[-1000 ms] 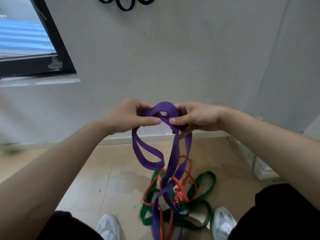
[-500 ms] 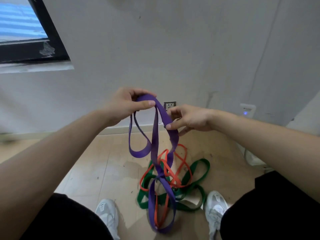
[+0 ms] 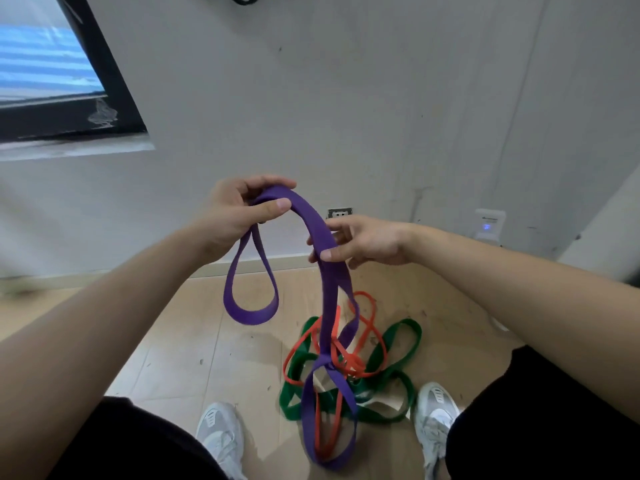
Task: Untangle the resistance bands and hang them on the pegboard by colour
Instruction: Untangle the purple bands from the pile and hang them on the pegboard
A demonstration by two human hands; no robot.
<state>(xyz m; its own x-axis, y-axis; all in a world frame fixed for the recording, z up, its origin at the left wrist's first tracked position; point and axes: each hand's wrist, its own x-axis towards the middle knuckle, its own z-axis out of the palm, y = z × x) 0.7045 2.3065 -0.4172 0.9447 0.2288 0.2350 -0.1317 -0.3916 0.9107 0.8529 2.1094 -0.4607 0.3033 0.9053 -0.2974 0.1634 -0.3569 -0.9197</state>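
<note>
1. Hands: the left hand [image 3: 239, 213] pinches the crest of the purple band [image 3: 311, 220] between thumb and fingers. The right hand [image 3: 367, 242], just beside it and slightly lower, nips the same band's descending run between thumb and fingertips.
2. Purple band: it arches from one hand to the other. A free loop hangs below the left hand. The long run drops below the right hand to a twisted crossing [image 3: 325, 363], then a lower loop near the floor [image 3: 207, 341].
3. Orange band [image 3: 363, 294] and green band [image 3: 408, 322]: both lie heaped on the floor below the right hand, between two pale shoes [image 3: 218, 427]. An orange strand appears threaded through the purple lower loop.
4. Hazard, tightening: a straight upward pull would likely cinch the crossing, locking orange inside purple.
5. Hazard, dragging: the threaded orange strand could haul the whole heap upward and re-snarl the green.
6. Hazard, slip: both grips are light pinches, so stretched rubber may escape and snap back.
7. Hazard, footing: the heap lies close to the shoes, and a trodden strand would jerk the band from either hand.
8. Pegboard: not in view.
</note>
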